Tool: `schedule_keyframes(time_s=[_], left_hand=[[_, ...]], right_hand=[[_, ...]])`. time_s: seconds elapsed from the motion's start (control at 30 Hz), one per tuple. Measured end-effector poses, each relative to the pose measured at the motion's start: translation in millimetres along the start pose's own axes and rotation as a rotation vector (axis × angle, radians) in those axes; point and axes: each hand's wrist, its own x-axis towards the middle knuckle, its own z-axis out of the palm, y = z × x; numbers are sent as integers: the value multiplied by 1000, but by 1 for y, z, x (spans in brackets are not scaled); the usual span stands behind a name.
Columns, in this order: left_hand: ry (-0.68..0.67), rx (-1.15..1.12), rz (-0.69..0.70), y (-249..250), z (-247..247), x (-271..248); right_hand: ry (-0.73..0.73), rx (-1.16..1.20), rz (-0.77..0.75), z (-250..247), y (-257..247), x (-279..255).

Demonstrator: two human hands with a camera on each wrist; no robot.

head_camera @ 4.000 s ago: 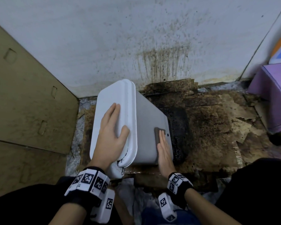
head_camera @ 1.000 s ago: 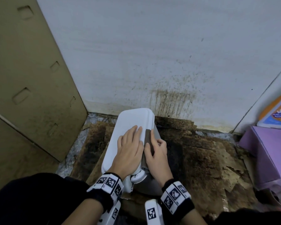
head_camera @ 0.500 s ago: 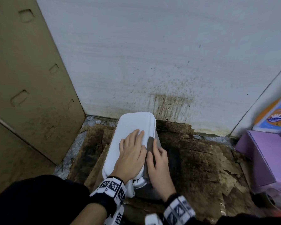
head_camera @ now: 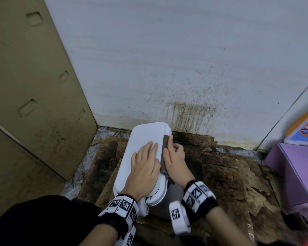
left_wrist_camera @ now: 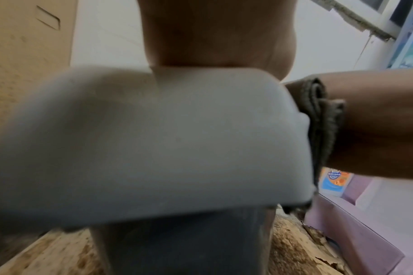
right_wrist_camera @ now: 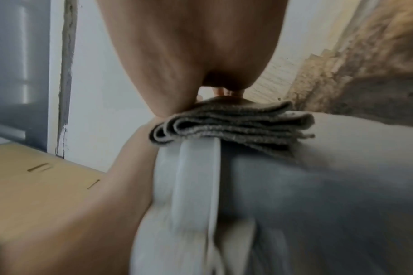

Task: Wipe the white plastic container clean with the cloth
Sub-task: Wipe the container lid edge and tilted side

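White plastic container [head_camera: 146, 139] lies on its side on the stained floor [head_camera: 220, 174], near the wall. From above, the left hand [head_camera: 144, 167] presses flat on its upturned lid, fingers straight; the right hand [head_camera: 174, 160] just beside it curls over the folded grey cloth [head_camera: 164, 144] at the lid's right edge.

Left wrist view: cloth [left_wrist_camera: 323, 119] sandwiched between container [left_wrist_camera: 153, 141] and right hand.

Right wrist view: folded cloth [right_wrist_camera: 233, 122] under the palm, on the rim.
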Motion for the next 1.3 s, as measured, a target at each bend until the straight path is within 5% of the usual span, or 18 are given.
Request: schedule_keyframes(time_s=[0.33,0.6,0.93,1.3], left_hand=[[39,-114,-18,-7,-1,1],[63,-114,-12,-10,0,-1],[72,-129,-4,-10,3,1],[62,-122,-22,-17,1,0]], right_hand=[[-48,-92,55,-16,-3,68],[-55,-79,-7,7,-2,-6],[155,90,15,47,0,-97],[-20,170,76,20,10,-20]])
